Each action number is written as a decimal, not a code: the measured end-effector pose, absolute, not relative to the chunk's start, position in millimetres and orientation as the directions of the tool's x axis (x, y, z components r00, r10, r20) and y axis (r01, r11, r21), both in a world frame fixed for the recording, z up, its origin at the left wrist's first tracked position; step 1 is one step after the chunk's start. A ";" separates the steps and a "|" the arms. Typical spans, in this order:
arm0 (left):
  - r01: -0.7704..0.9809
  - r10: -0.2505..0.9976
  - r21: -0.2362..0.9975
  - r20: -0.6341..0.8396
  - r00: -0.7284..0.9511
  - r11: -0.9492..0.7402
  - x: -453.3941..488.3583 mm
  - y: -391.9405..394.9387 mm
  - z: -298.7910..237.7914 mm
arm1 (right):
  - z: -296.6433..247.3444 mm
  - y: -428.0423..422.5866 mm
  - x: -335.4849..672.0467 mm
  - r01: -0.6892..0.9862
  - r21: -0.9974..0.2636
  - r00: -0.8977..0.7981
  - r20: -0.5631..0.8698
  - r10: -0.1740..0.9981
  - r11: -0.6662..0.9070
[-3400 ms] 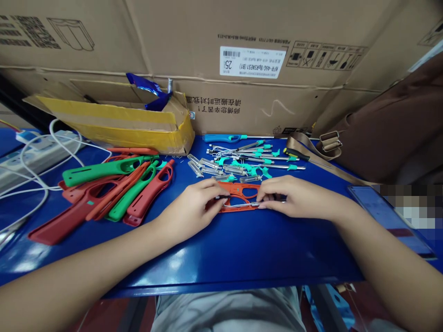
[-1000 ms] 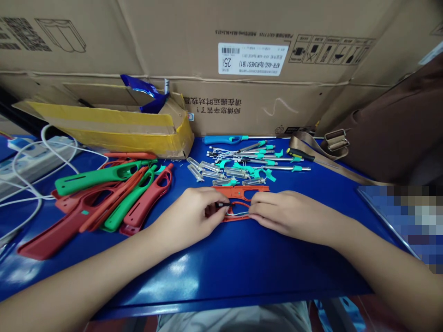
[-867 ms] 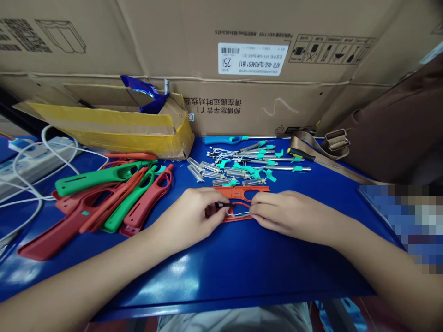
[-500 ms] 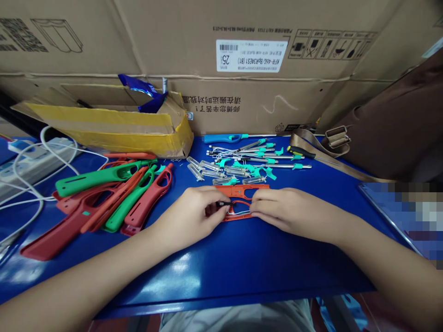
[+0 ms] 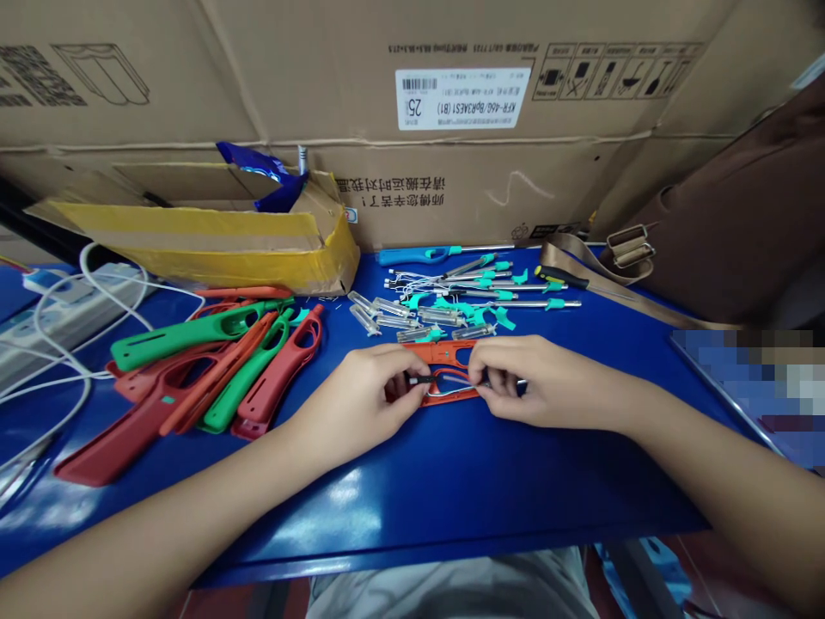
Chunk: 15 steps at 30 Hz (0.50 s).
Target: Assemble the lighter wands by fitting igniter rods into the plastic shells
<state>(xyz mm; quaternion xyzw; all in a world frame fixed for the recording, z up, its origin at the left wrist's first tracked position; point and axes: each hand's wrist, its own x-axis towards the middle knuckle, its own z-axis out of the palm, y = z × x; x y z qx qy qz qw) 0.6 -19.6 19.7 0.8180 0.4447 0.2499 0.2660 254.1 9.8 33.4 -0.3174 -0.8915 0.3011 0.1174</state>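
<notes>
An orange plastic lighter shell (image 5: 446, 354) lies flat on the blue table (image 5: 451, 481) between both hands. My left hand (image 5: 361, 400) pinches a small black part (image 5: 422, 379) at the shell's left end. My right hand (image 5: 538, 383) is closed on the shell's right part, fingertips on a thin metal tube with white wire that runs across the shell. Just behind lies a heap of clear tubes and metal rods with teal tips (image 5: 451, 305).
A pile of green and red lighter shells (image 5: 212, 361) lies at the left. Behind it stands a taped open carton (image 5: 212, 236), with large cardboard boxes (image 5: 412, 103) along the back. A power strip with white cables (image 5: 58, 301) sits far left, a brown bag (image 5: 728, 223) right, a screwdriver (image 5: 560, 277) nearby.
My right hand has slid a little to the right along the shell and now pinches at its opening; the left hand keeps its pinch. The view has shifted slightly.
</notes>
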 end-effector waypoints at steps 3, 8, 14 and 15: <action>0.582 0.862 0.674 0.169 0.479 -0.455 0.5 -19.9 19.2 | 33.5 11.8 254.0 0.476 -0.676 -0.766 -0.005 0.642 0.563; 0.564 0.860 0.693 0.163 0.484 -0.449 1.0 -19.8 20.2 | 33.1 9.6 252.4 0.472 -0.667 -0.772 0.004 0.636 0.576; 0.568 0.900 0.733 0.141 0.413 -0.376 0.8 -18.3 18.8 | 31.8 9.2 249.6 0.490 -0.657 -0.750 0.017 0.661 0.573; 0.563 0.902 0.740 0.135 0.410 -0.367 1.0 -18.1 18.8 | 31.3 9.7 249.5 0.491 -0.654 -0.747 0.024 0.664 0.576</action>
